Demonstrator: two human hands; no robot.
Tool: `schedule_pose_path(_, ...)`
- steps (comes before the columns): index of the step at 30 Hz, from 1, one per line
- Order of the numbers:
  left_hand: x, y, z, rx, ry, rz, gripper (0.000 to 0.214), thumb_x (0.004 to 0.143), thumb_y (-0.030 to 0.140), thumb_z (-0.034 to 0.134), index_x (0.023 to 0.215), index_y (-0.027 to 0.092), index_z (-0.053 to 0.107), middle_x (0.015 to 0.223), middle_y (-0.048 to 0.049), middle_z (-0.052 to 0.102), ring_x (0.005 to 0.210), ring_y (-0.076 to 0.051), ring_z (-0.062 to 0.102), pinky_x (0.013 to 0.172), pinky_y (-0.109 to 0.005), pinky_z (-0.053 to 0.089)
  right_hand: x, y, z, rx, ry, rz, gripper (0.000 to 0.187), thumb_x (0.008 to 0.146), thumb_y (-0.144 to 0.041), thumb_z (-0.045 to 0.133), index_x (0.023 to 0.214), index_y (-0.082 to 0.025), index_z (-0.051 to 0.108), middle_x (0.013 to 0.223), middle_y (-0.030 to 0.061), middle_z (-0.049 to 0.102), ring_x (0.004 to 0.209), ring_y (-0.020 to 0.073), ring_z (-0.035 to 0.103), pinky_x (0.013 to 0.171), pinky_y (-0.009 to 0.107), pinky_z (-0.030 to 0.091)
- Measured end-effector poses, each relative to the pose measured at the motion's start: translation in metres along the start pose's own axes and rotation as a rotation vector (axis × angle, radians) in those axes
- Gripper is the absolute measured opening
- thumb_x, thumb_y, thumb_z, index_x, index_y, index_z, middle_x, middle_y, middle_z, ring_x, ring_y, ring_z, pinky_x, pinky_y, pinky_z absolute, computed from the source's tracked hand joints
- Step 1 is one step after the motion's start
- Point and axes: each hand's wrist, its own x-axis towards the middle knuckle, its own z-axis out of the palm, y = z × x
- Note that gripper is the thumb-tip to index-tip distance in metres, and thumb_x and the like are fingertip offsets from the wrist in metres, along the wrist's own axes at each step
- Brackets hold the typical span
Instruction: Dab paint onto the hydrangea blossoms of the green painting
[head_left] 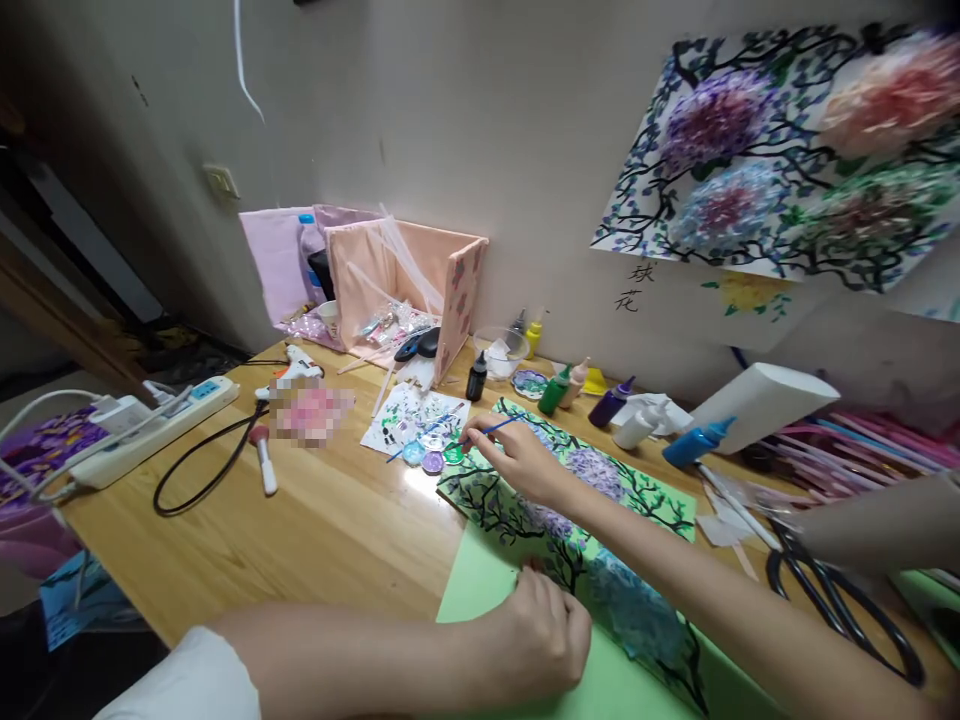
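My right hand (517,455) pinches a thin blue paintbrush (504,425), its tip by a small well of green paint (454,453). Next to that well are round wells of purple paint (433,462) and light blue paint (413,453). A second slim blue stick (395,456) lies beside them. Under my right forearm is a green painting (487,500) of black branches, with purple and blue flower clusters. My left hand (551,630) is curled closed and rests at the painting's near edge, over plain green paper (469,590). Its fingertips are hidden, so anything inside cannot be seen.
Paint bottles in black (477,378), green (555,390), purple (611,402) and blue (697,443) stand or lean behind. Black-handled scissors (847,600) lie right. A glue gun (300,365), cable and power strip (154,432) occupy the left. A pink fabric box (461,290) stands against the wall.
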Motion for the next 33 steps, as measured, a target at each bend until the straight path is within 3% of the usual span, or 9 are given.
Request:
schedule_pose_path(5,-0.001,0.003,0.006,0.003,0.008,-0.021,0.023,0.075,0.015,0.04,0.09,0.004,0.053,0.088,-0.0232,0.065,0.081,-0.028,0.064,0.067,-0.034,0.046,-0.043,0.015,-0.062,0.046,0.265,0.064,0.024,0.091,-0.03,0.038,0.088,-0.02,0.059,0.084,0.0031,0.064,0.082,0.0154,0.059,0.075,0.028,0.041)
schedule_pose_path(8,-0.001,0.005,0.012,0.0,0.051,-0.055,0.021,0.073,0.016,0.042,0.088,0.006,0.052,0.088,-0.0225,0.066,0.082,-0.029,0.064,0.066,-0.034,0.045,-0.088,0.046,-0.101,0.058,0.573,0.166,0.027,0.091,-0.034,0.036,0.082,-0.019,0.057,0.077,0.0023,0.062,0.075,0.0147,0.059,0.071,0.027,0.042)
schedule_pose_path(11,-0.001,0.006,0.016,-0.009,0.125,-0.083,0.02,0.072,0.014,0.041,0.087,0.009,0.052,0.086,-0.0205,0.067,0.08,-0.028,0.065,0.063,-0.032,0.045,-0.13,0.081,-0.118,0.047,0.791,0.288,0.031,0.09,-0.039,0.035,0.077,-0.019,0.054,0.066,0.0004,0.058,0.063,0.0144,0.055,0.061,0.027,0.04)
schedule_pose_path(17,0.002,0.004,0.021,-0.034,0.226,-0.118,0.019,0.08,0.012,0.034,0.086,0.012,0.053,0.084,-0.0162,0.069,0.077,-0.024,0.066,0.063,-0.03,0.044,-0.159,0.12,-0.099,-0.016,0.79,0.312,0.031,0.091,-0.036,0.033,0.078,-0.02,0.055,0.067,0.0005,0.056,0.066,0.0153,0.054,0.065,0.028,0.041)
schedule_pose_path(26,0.005,-0.004,0.021,-0.065,0.272,-0.089,0.022,0.086,0.015,0.033,0.081,0.013,0.054,0.078,-0.0131,0.07,0.071,-0.02,0.067,0.064,-0.028,0.044,-0.166,0.134,-0.092,-0.064,0.698,0.328,0.025,0.091,-0.03,0.034,0.087,-0.021,0.057,0.081,0.0028,0.06,0.08,0.0177,0.056,0.074,0.029,0.041)
schedule_pose_path(33,0.005,-0.004,0.023,-0.078,0.25,-0.124,0.023,0.081,0.008,0.031,0.08,0.013,0.054,0.078,-0.0112,0.07,0.071,-0.019,0.067,0.067,-0.026,0.044,-0.167,0.134,-0.092,-0.1,0.666,0.337,0.025,0.091,-0.028,0.035,0.087,-0.02,0.058,0.083,0.0034,0.059,0.08,0.0179,0.054,0.075,0.031,0.04)
